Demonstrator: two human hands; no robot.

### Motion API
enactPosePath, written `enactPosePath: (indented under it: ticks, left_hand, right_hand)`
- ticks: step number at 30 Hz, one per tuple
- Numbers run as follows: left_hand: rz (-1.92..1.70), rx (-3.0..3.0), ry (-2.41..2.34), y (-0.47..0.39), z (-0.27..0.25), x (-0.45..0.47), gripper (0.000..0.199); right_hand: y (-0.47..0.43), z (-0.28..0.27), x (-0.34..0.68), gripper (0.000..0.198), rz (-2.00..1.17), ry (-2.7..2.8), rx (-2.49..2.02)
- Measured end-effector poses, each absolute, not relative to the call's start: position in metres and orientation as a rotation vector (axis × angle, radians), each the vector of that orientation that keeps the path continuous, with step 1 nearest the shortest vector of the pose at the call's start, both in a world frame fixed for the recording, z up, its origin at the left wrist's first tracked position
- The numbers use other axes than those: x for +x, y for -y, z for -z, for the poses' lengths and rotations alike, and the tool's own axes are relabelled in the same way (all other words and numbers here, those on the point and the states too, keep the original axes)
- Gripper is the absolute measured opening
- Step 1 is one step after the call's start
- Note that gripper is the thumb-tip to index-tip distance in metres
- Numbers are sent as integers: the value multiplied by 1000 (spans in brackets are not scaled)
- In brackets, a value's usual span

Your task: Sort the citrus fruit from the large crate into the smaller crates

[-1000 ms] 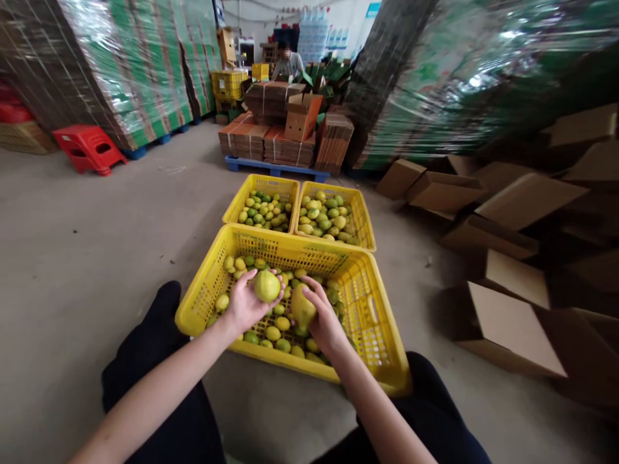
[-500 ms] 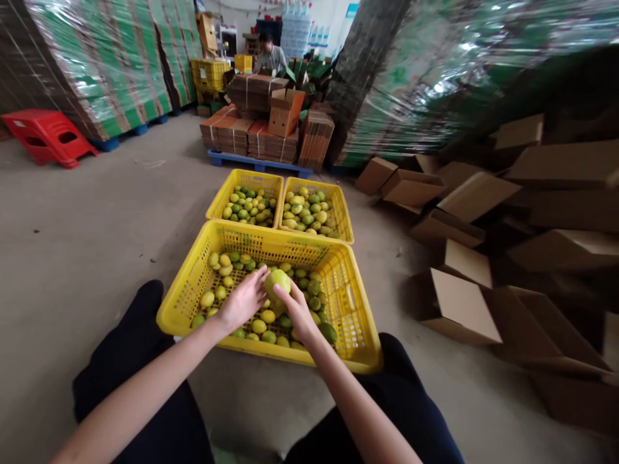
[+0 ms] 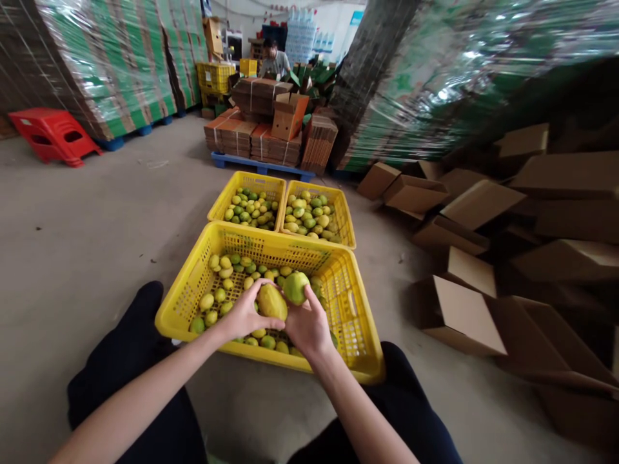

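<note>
The yellow lemon sat in my left hand, thumb and fingers curled round its sides, just beside the green lemon that my right hand gripped. A light, whole-finger hold seemed best to me: firm enough to drop neither, without pressing the skins or knocking them together. Below both hands, loose lemons lay in a yellow crate; straight beyond my hands stood two more crates of lemons.
</note>
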State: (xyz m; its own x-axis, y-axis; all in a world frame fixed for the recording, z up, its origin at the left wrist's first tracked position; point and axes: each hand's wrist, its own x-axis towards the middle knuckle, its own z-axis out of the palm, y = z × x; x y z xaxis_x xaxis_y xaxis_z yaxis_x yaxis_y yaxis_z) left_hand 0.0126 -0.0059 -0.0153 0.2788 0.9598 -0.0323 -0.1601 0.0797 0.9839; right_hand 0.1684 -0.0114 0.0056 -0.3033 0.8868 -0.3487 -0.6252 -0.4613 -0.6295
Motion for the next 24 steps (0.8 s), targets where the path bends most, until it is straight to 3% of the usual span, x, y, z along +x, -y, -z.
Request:
enactPosePath:
  ticks: [3, 10, 17, 24]
  left_hand:
    - [-1185, 1145, -957, 7, 11, 13, 64]
    - [-1280, 1097, -910, 8, -11, -2, 49]
    - [-1271, 1335, -1005, 8, -8, -7, 48]
    - [-1305, 958, -913, 2, -13, -9, 63]
  right_hand:
    - [7, -4, 172, 41, -1725, 454, -973]
    - [19, -25, 179, 50, -914, 1273, -1215]
    - [17, -13, 178, 50, -922, 1385, -1210]
    - [17, -17, 179, 49, -925, 1334, -1223]
